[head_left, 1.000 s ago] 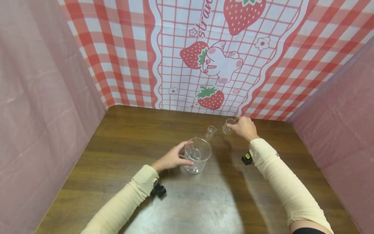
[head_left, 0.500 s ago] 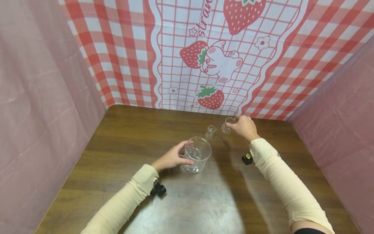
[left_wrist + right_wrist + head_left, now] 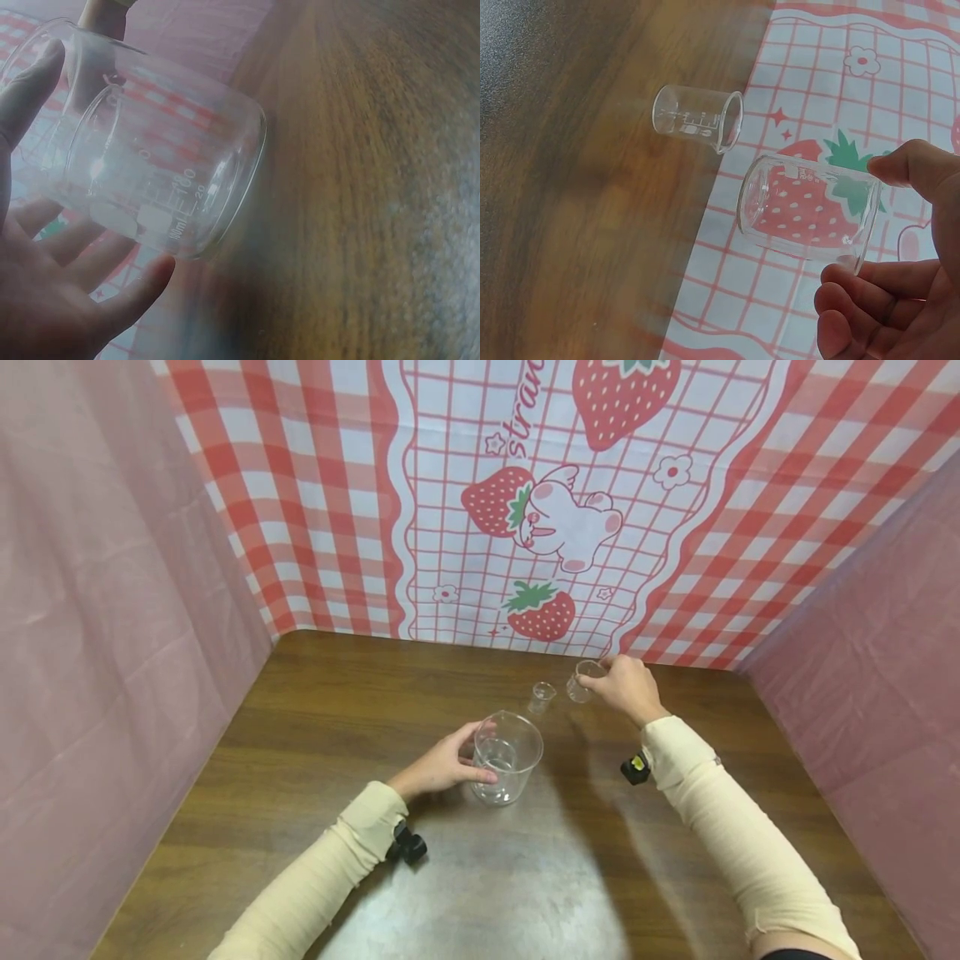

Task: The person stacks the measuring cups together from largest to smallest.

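My left hand [image 3: 444, 763] holds a large glass beaker [image 3: 528, 756] from its left side, thumb in front and fingers behind. A smaller beaker [image 3: 161, 187] with white graduation marks sits nested inside it; both show through clear glass in the left wrist view. At the back right, my right hand [image 3: 630, 687] pinches a small beaker [image 3: 806, 214] by its rim between thumb and fingers, its base pointing away from the palm in the right wrist view. Just left of that stands the smallest beaker [image 3: 542, 697], upright on the wood, with its own printed scale [image 3: 697, 120].
The brown wooden table [image 3: 315, 710] ends at a red-and-white strawberry cloth [image 3: 450, 527] hanging close behind the small beakers. Pink curtains [image 3: 112, 610] border the left and right sides. Each wrist carries a small black camera [image 3: 408, 845].
The right hand has shifted very slightly left with its beaker, nearer the smallest beaker. The left hand and the large beaker have stayed in place.
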A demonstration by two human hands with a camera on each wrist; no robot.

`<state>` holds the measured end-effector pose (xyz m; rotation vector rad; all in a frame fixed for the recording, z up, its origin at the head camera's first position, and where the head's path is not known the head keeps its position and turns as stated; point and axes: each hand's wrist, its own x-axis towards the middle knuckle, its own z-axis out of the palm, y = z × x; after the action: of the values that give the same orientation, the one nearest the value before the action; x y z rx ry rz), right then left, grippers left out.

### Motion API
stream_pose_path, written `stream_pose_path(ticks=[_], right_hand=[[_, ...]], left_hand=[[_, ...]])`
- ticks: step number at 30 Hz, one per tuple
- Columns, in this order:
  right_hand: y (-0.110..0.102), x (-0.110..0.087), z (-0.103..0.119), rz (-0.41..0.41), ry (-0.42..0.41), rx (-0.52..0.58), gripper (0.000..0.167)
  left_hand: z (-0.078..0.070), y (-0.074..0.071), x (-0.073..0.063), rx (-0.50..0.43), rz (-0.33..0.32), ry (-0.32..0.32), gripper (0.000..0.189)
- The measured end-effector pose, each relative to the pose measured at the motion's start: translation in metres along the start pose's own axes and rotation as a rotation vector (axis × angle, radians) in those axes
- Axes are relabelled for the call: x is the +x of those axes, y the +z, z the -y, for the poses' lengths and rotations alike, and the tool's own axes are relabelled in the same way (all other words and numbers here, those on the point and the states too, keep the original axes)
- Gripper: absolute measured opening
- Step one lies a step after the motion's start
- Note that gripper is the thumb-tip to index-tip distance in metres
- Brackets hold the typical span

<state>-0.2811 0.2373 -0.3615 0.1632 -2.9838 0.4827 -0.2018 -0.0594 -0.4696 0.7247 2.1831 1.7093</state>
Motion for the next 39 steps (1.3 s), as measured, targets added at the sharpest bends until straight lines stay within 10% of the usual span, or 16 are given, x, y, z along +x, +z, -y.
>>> stream_pose_path(ticks=[39], right_hand=[[-0.009,-0.008,0.022,-0.037,-0.107,0.022,0.048]], left_hand=[[0.001,-0.001,0.001,-0.002,0.006,0.002,0.08]])
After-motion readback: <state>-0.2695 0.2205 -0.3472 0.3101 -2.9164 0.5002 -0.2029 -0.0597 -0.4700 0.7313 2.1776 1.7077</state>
